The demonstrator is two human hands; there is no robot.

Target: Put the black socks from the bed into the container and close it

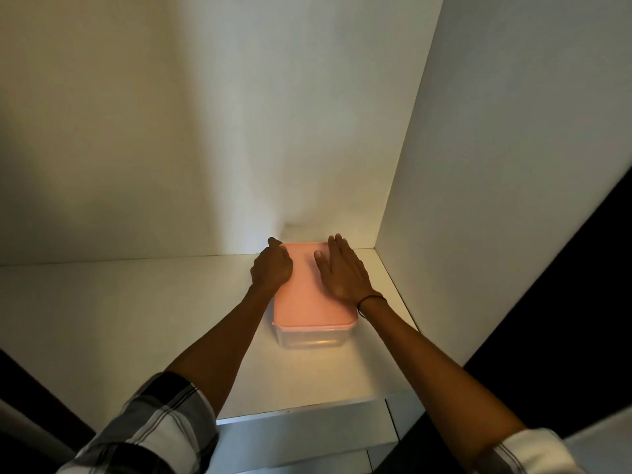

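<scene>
Just right of the frame's centre, the container (313,333) sits on a white shelf (136,302) with its pink lid (307,302) on. The left hand (272,268) curls over the lid's far left corner, fingers together. The right hand (342,271) lies flat on the lid, fingers extended, grasping nothing.

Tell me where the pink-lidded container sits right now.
In the head view, the container sits on the white shelf, toward its back right corner near the side wall, with the left hand and right hand on its lid.

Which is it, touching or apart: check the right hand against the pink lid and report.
Touching. The head view shows the right hand lying flat, palm down, on the pink lid, with no gap visible under the palm.
</scene>
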